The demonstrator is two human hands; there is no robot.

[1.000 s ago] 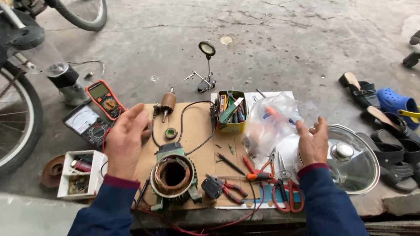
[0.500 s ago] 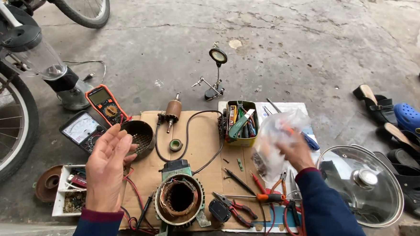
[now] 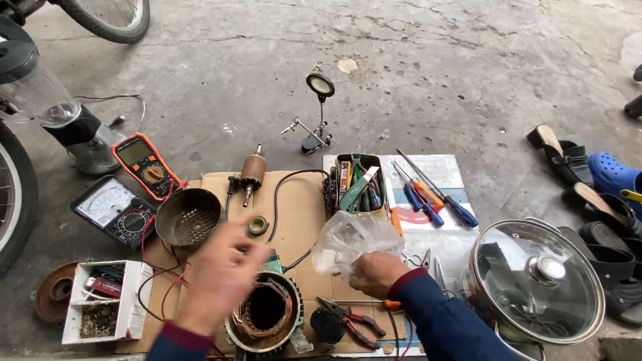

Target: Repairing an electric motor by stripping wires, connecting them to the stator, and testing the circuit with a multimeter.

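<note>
Gripping a crumpled clear plastic bag (image 3: 353,241), the right hand (image 3: 377,273) keeps its fingers curled shut on the bag's lower edge; its contents are hard to make out. Motion blur smears the left hand (image 3: 221,278), fingers apparently spread, above the motor stator (image 3: 266,315), partly hiding it. Red-handled pliers (image 3: 352,321) lie just beside it on the cardboard sheet (image 3: 299,209).
</note>
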